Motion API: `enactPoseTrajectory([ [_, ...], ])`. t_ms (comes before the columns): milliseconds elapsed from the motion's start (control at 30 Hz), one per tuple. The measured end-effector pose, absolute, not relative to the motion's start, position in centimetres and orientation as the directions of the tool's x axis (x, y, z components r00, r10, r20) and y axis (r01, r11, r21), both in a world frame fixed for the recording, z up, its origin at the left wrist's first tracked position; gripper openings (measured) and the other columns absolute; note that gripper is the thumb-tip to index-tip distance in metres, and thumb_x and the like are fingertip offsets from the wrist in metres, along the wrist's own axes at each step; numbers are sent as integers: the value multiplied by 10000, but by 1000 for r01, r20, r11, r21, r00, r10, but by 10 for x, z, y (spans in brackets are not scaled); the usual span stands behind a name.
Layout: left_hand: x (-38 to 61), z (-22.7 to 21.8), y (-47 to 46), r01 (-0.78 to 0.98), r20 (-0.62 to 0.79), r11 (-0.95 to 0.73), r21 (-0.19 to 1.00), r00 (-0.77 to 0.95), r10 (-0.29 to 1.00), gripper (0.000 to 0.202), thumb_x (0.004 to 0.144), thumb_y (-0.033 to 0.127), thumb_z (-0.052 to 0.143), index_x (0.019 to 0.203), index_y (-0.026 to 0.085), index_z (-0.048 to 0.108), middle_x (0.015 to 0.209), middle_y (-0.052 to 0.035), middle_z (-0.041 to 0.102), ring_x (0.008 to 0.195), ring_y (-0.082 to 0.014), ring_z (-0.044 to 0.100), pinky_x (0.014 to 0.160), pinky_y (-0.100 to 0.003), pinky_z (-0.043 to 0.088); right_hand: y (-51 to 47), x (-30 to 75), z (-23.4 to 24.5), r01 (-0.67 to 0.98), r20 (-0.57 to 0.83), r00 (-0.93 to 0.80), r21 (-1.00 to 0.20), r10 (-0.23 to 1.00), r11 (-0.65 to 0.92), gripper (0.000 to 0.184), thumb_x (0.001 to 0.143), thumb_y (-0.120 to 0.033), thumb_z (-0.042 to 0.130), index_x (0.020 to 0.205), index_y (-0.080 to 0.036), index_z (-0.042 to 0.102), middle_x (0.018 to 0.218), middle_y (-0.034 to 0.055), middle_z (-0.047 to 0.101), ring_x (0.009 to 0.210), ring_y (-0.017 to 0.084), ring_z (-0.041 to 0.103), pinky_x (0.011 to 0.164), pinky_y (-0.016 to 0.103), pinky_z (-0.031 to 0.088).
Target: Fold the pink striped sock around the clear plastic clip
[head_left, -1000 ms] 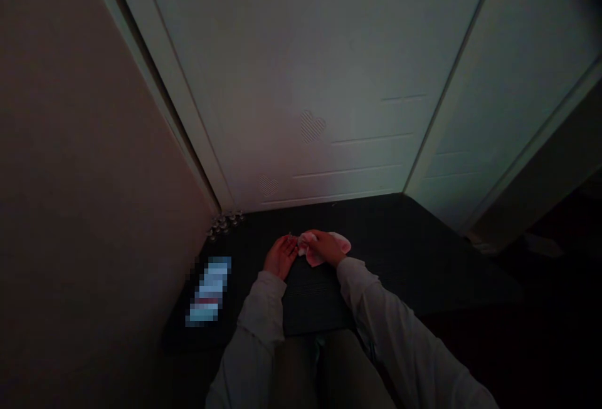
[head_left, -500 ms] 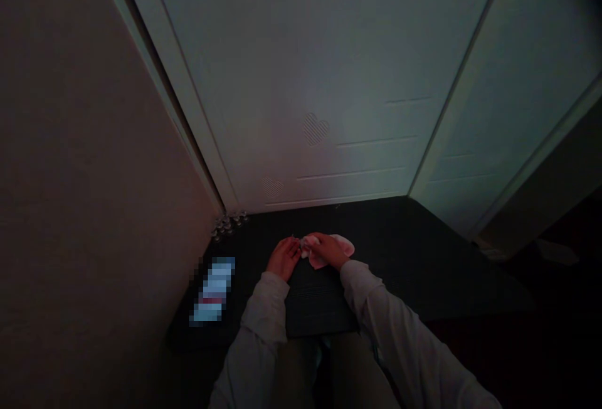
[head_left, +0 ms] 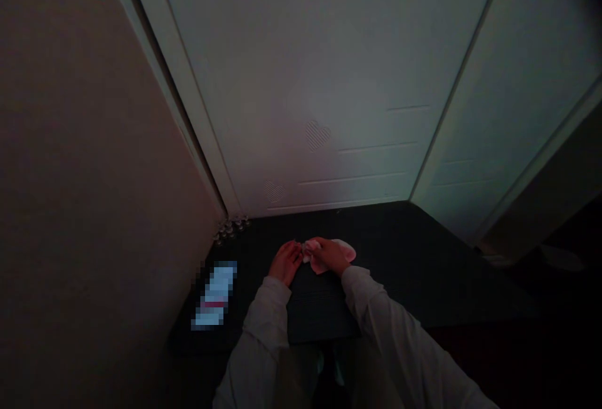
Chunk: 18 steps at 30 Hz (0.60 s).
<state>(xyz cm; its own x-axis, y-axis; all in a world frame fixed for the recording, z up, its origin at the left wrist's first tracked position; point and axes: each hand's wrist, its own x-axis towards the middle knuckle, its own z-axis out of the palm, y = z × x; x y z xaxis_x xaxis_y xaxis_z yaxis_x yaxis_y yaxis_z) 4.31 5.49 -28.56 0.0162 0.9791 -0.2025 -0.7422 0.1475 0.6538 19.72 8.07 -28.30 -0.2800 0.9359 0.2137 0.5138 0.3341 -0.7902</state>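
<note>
In a dim room my two hands meet over a dark surface [head_left: 399, 258]. My right hand [head_left: 332, 255] is closed on a small pink cloth [head_left: 347, 249], which sticks out to its right. My left hand [head_left: 285, 261] lies just left of it, fingers curled toward the cloth's near end; whether it pinches the cloth is too dark to tell. Under my wrists lies a dark ribbed mat [head_left: 320, 302]. Both arms wear light long sleeves.
A pale door [head_left: 320, 83] with heart marks stands close ahead, and a plain wall [head_left: 84, 177] is at the left. Several small shiny objects [head_left: 230, 228] sit in the corner. A lit, blurred rectangle [head_left: 214, 296] lies at the left of the surface.
The view has shifted slightly. My hands stay together at the pink cloth, with the left hand's fingers a little closer to it than before.
</note>
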Motion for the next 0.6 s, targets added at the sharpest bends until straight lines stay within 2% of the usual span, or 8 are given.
enactPoseTrajectory([
  [200,44,-287,55,-747,-207,131,651,-9,978,152,736,149,591,877,178,545,756,-35,625,691,-121,597,656,-257,455,78,197,-282,527,210,-274,-784,939,329,333,815,-408,387,878,-195,635,745,30,672,700,170,591,620,252,398],
  [433,47,-282,54,-741,-200,129,659,-7,980,151,717,226,624,831,148,563,671,-25,600,591,-106,575,566,-231,440,74,194,-283,523,222,-252,-788,942,326,363,806,-405,382,922,-166,629,831,77,678,735,200,606,627,281,416],
  [600,48,-284,64,-725,-177,119,679,-4,984,152,685,212,652,796,133,584,648,-25,599,582,-115,574,567,-247,443,75,193,-283,525,203,-222,-799,954,293,346,803,-405,378,936,-189,614,783,60,678,700,202,614,588,283,412],
])
